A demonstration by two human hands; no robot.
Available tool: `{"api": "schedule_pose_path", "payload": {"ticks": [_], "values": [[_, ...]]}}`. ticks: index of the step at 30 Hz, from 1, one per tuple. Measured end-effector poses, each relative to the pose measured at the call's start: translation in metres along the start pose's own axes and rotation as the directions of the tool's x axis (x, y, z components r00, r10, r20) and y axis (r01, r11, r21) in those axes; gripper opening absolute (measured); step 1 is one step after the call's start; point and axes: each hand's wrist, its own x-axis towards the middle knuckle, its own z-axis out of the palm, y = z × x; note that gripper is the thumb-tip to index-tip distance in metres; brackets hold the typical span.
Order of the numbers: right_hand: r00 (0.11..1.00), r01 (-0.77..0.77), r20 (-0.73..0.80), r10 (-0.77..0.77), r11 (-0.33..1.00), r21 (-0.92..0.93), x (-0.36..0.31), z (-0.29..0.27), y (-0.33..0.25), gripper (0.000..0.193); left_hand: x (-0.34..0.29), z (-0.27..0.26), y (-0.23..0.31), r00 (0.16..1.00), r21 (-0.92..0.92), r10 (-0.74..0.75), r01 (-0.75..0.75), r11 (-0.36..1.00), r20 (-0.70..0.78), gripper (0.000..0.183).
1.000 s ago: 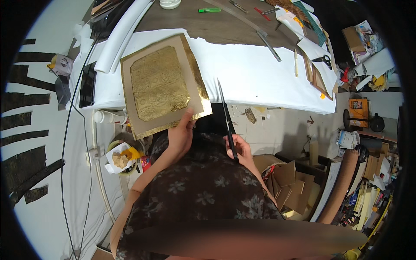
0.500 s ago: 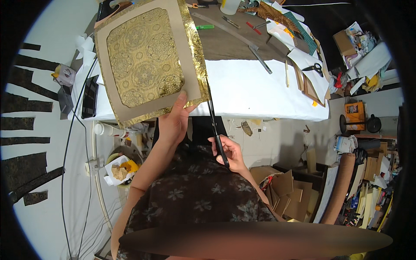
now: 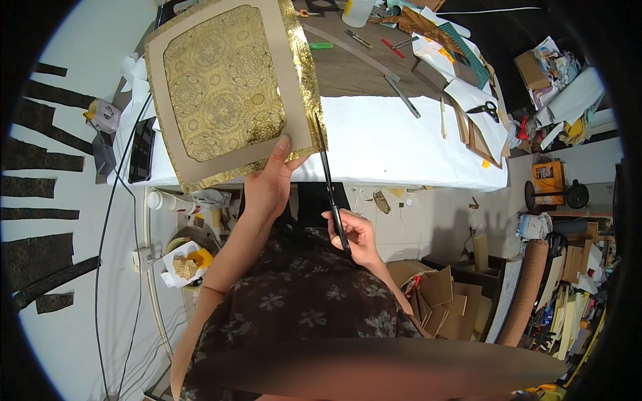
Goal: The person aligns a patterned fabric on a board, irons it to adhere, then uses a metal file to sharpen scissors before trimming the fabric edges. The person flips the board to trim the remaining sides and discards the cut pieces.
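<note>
Over a cluttered bench (image 3: 401, 144) draped in white, the left hand (image 3: 267, 187) pinches the gold-brocade card panel (image 3: 227, 87) at its lower edge, lifting it toward eleven o'clock so the scissors (image 3: 329, 184), gripped in the right hand (image 3: 354, 234), meet its right foil margin.

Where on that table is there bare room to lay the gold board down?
The white sheet is bare between the long scissors and the small black scissors. The far brown tabletop holds only a metal ruler. The right corner is crowded with paper scraps.
</note>
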Motion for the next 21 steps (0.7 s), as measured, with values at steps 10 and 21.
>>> {"api": "schedule_pose_path", "payload": {"ticks": [10, 21], "values": [[1.000, 0.023, -0.013, -0.023, 0.999, -0.041, -0.002, 0.000, 0.000, 0.045, -0.001, 0.011, 0.007, 0.999, -0.041, 0.028, -0.027, 0.999, 0.020, 0.039], [0.995, 0.083, -0.048, -0.089, 0.990, -0.114, -0.001, 0.003, -0.003, 0.047, -0.001, 0.009, 0.007, 0.999, -0.030, 0.023, -0.022, 0.999, 0.045, 0.035]]}}
